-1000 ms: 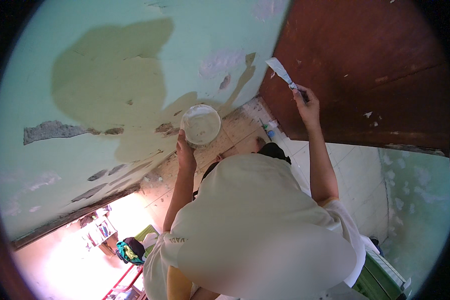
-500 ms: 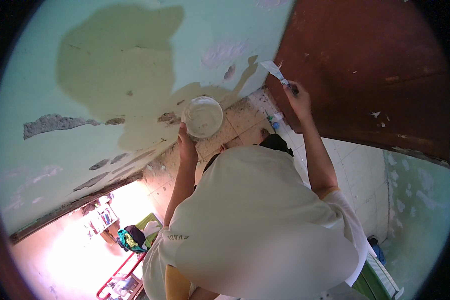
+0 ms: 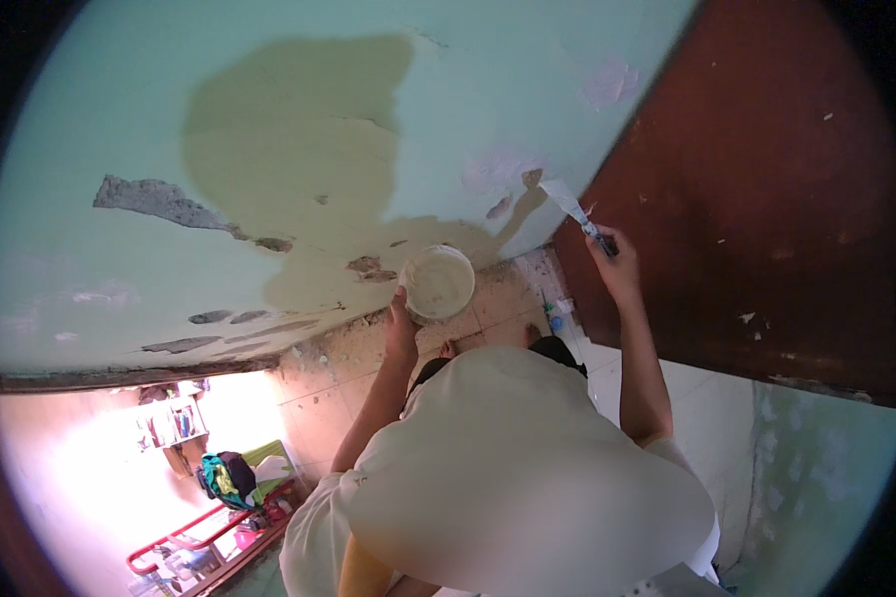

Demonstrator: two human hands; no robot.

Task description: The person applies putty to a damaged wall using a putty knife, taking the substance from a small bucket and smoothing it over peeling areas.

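My left hand [image 3: 401, 330] is closed on the rim of a round white tub [image 3: 438, 283] with pale filler paste inside, held close to the wall. My right hand [image 3: 617, 261] grips the dark handle of a putty knife [image 3: 565, 202]. The knife's broad blade is smeared white and points up and left, near the corner where the green wall [image 3: 488, 90] meets a brown panel [image 3: 747, 199]. Beside the blade tip are a small chipped spot [image 3: 499, 207] and a pale filled patch [image 3: 493, 171]. I cannot tell whether the blade touches the wall.
A long grey gouge [image 3: 159, 201] and several smaller chips mark the wall on the left. Tiled floor [image 3: 319, 383] lies below, with bits of debris. At the lower left, a bright room holds a shelf [image 3: 172, 423], a pile of clothes [image 3: 227, 478] and a red-railed frame [image 3: 209, 527].
My view has shifted, so the wall and floor sit lower in the picture. The knife's blade now appears closer to the pale patch. Both hands keep their holds.
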